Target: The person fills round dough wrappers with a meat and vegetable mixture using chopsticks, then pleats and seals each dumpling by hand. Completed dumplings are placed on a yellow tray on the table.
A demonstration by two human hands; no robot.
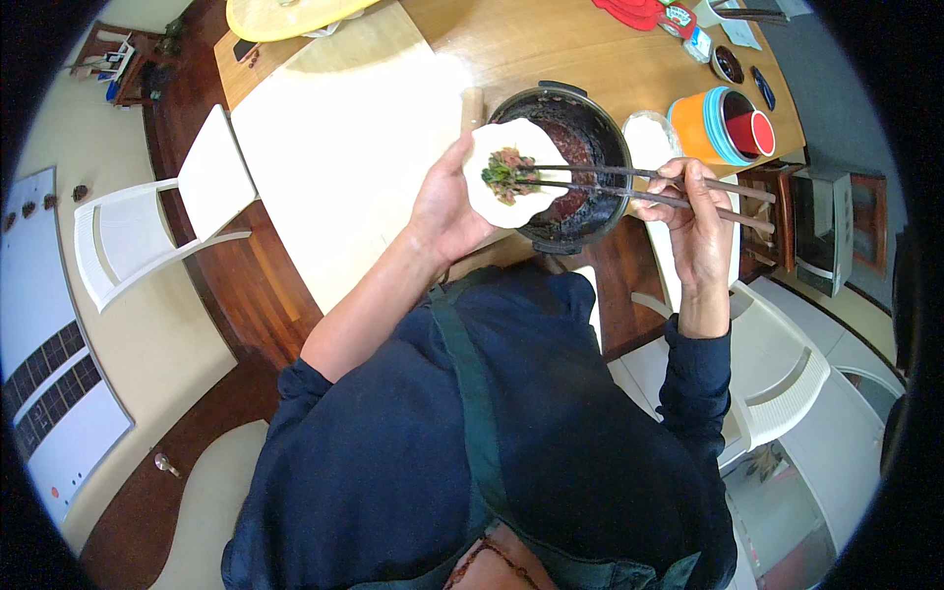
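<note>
My left hand [448, 210] holds up a round, wavy-edged dough wrapper [509, 214] beside and partly over a dark metal pot. A clump of minced filling with green bits [506, 175] lies on the wrapper's middle. In my right hand [692, 210] is a pair of dark chopsticks [601, 181], spread slightly apart, with their tips at the filling. Below them the black-rimmed pot [623, 140] holds reddish-brown minced filling [579, 144], with smears on its inner wall. A wooden rolling pin [473, 109], partly hidden by the wrapper and hand, lies just left of the pot.
Right of the pot stand a bowl of white powder [649, 140] and an orange container [689, 125] with a red cup [762, 133]. A small bowl of dark sauce [728, 65] is behind. A yellow round tray [295, 18] sits at the far left of the wooden table [538, 44].
</note>
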